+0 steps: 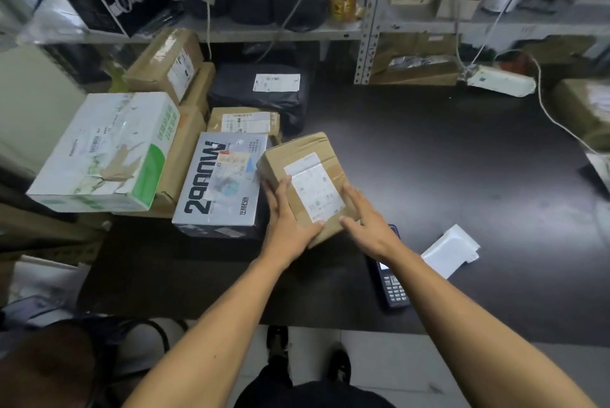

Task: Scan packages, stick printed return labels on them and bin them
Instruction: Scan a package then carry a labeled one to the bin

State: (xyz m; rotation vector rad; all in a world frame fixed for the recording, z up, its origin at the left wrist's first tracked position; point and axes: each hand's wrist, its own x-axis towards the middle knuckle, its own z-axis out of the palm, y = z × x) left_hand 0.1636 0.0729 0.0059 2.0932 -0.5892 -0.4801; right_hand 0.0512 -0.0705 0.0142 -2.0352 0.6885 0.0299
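Dark table (429, 160) in a packing room, with a small brown box (305, 183) in two hands.

Left of the small brown box sits a pile of parcels (158, 150). On the box, the left hand (290, 223) lies flat with straight fingers. Its right hand (366, 223) looks spread and just touching, though that is hard to tell. Right of the box lie a scanner (392, 285) and white paper (450, 251). Best to keep the box label facing up and steady for scanning.
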